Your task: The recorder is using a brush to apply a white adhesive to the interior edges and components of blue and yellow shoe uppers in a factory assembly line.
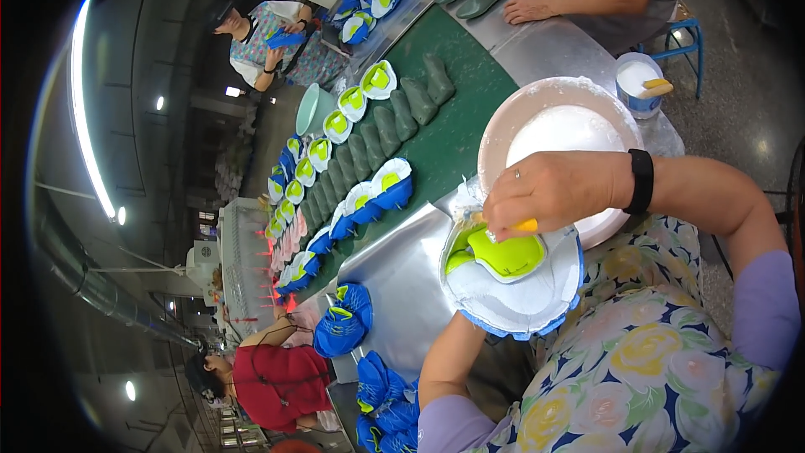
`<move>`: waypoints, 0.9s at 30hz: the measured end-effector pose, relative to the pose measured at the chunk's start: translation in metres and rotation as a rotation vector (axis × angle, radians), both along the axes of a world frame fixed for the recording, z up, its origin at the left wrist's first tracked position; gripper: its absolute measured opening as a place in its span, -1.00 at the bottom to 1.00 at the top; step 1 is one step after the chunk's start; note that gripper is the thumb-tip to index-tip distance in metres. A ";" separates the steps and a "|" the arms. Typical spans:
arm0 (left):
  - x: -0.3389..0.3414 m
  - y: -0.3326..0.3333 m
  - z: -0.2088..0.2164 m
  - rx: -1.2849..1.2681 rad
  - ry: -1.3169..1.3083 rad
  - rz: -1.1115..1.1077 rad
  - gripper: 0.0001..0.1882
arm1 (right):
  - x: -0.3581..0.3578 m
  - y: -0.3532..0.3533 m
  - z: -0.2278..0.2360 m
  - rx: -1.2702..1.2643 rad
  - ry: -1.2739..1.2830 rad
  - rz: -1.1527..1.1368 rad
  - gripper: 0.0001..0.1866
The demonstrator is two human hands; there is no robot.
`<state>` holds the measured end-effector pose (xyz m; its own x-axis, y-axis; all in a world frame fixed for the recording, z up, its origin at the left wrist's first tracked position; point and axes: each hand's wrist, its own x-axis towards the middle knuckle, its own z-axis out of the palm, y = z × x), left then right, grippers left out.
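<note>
My right hand is closed around a brush with a yellow handle. Its bristle end is mostly hidden by my fingers, over the opening of a shoe upper. That upper has a white inner side, a bright lime lining and a blue scalloped edge. From below, my left forearm reaches up behind the upper and supports it. The upper covers my left hand's fingers. Just beyond my right hand stands a large pinkish basin of white liquid, and the upper is held beside its near rim.
A green conveyor belt carries rows of uppers and dark green shoe lasts. Blue uppers lie at the metal table's edge. A can with a yellow-handled brush stands beyond the basin. Co-workers sit or stand around the belt.
</note>
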<state>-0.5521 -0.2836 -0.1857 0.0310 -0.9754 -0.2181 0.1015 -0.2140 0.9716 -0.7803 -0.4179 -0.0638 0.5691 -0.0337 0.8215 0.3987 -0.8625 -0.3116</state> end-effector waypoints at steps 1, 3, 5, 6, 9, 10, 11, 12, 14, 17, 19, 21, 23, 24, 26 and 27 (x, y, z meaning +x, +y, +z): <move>-0.001 -0.003 0.001 0.002 0.025 -0.009 -0.47 | -0.004 -0.002 -0.001 0.043 0.051 -0.038 -0.87; 0.002 0.008 0.005 0.006 0.074 -0.024 -0.47 | -0.010 -0.008 -0.003 0.089 0.100 -0.081 -0.87; 0.002 -0.004 0.010 0.007 0.122 -0.029 -0.47 | -0.015 -0.013 -0.001 0.215 0.187 -0.151 -0.81; 0.005 -0.001 0.013 0.007 0.146 -0.031 -0.47 | -0.015 -0.017 -0.003 0.284 0.176 -0.174 -0.78; 0.009 -0.009 0.023 0.009 0.216 -0.037 -0.47 | -0.021 -0.027 -0.007 0.379 0.253 -0.247 -0.76; 0.010 -0.013 0.027 0.011 0.239 -0.037 -0.47 | -0.024 -0.029 -0.005 0.434 0.297 -0.250 -0.75; 0.011 -0.013 0.029 0.013 0.262 -0.039 -0.47 | -0.025 -0.031 -0.005 0.435 0.296 -0.251 -0.75; 0.011 -0.013 0.031 0.015 0.286 -0.041 -0.47 | -0.026 -0.033 -0.006 0.508 0.309 -0.263 -0.74; 0.009 -0.014 0.034 0.021 0.333 -0.047 -0.48 | -0.031 -0.037 -0.007 0.604 0.317 -0.282 -0.73; 0.010 -0.017 0.037 0.027 0.407 -0.055 -0.48 | -0.045 -0.038 -0.006 0.640 0.432 -0.310 -0.71; 0.015 -0.013 0.041 0.028 0.461 -0.051 -0.48 | -0.062 -0.037 -0.004 0.646 0.427 -0.345 -0.72; 0.015 -0.027 0.043 0.024 0.517 -0.036 -0.48 | -0.062 -0.036 -0.004 0.647 0.428 -0.369 -0.73; 0.008 -0.036 0.044 0.029 0.571 -0.044 -0.48 | -0.059 -0.025 -0.006 0.440 -0.019 -0.410 -0.77; 0.003 -0.035 0.042 0.032 0.597 -0.047 -0.48 | -0.055 -0.020 -0.011 0.484 -0.039 -0.335 -0.80; 0.007 -0.037 0.046 0.041 0.647 -0.064 -0.48 | -0.052 -0.013 -0.018 0.441 0.103 -0.323 -0.80; 0.006 -0.044 0.047 0.046 0.673 -0.073 -0.48 | -0.055 -0.011 -0.023 0.416 0.179 -0.324 -0.80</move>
